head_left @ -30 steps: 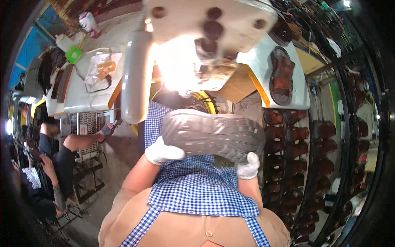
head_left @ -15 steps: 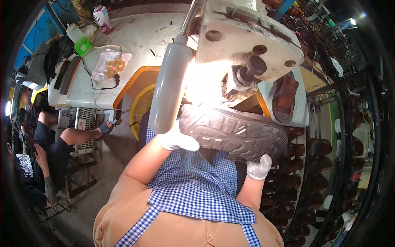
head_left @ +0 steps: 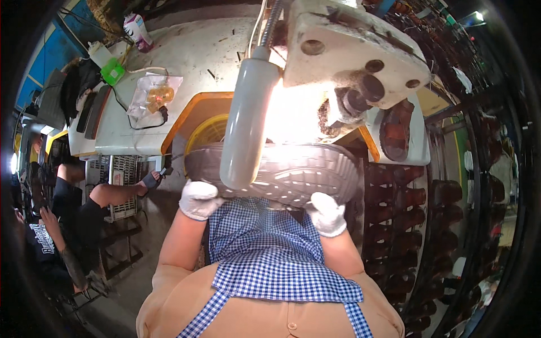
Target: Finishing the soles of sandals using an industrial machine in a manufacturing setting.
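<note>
A dark shoe point(head_left: 304, 177) lies sideways in front of me, its ridged sole facing up toward me. At its left end my left hand point(head_left: 200, 199), in a white glove, is closed on the lower edge. My right hand point(head_left: 327, 214), gloved as well, grips the same edge nearer the right end, thumb on the sole. Just beyond the shoe is the working end of a white machine point(head_left: 355, 50), lit by strong glare. A grey cylindrical lamp point(head_left: 248, 121) hangs over the shoe and hides part of it. The shoe's upper faces away, out of sight.
Right of the machine, a brown shoe point(head_left: 395, 132) rests on the white table point(head_left: 208, 45). Racks of brown shoes point(head_left: 403, 225) stand at right. A yellow basket point(head_left: 211, 130) sits below the table's cutout. Another person point(head_left: 53, 231) sits at far left.
Both hands have carried the shoe leftward along the machine, and its left end now passes behind the lamp. The whole view has shifted slightly too.
</note>
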